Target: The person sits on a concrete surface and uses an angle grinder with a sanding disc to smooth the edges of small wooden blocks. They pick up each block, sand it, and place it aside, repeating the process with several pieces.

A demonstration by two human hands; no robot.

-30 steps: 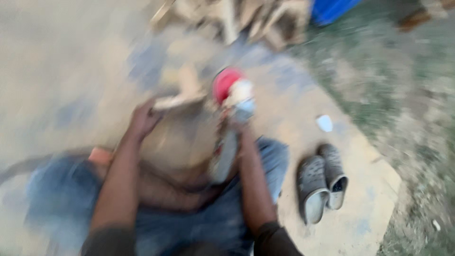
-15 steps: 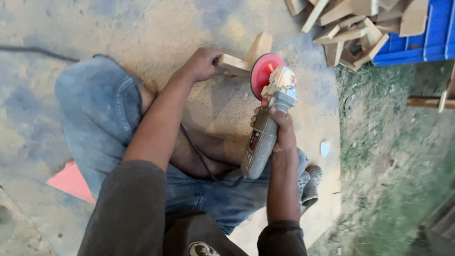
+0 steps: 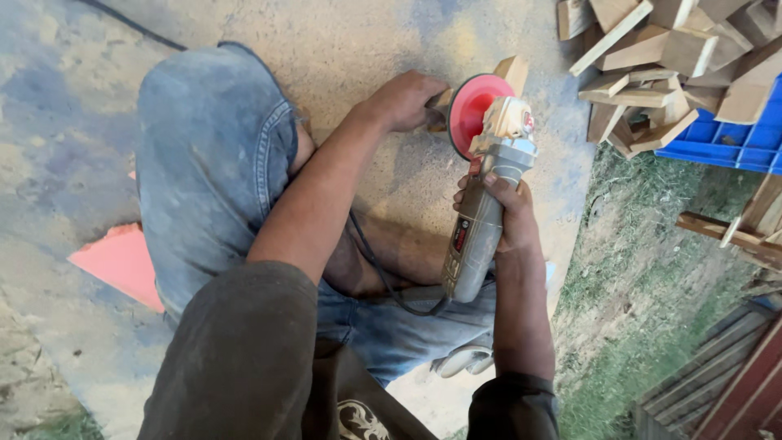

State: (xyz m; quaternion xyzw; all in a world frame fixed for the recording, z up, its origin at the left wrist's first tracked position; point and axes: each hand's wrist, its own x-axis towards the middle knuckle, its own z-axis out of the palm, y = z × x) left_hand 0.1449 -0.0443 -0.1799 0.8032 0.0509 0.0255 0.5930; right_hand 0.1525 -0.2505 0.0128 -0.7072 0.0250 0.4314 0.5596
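The right hand (image 3: pixel 503 213) wraps the grinder (image 3: pixel 482 212) body; the left hand (image 3: pixel 405 99) pinches the wood block (image 3: pixel 511 72) just beyond the red disc (image 3: pixel 471 110). Fingers are best kept behind the disc, pressure light.

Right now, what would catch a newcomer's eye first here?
The red disc of a grey angle grinder at centre, gripped by the right hand. The left hand holds a small wood block against it. Top right, wood offcuts pile by a blue crate.

grinder (image 3: pixel 482 220): grey, red disc (image 3: pixel 470 114) | crate (image 3: pixel 721 138): blue | jeans (image 3: pixel 216 155): faded blue | wood blocks (image 3: pixel 652 49): tan
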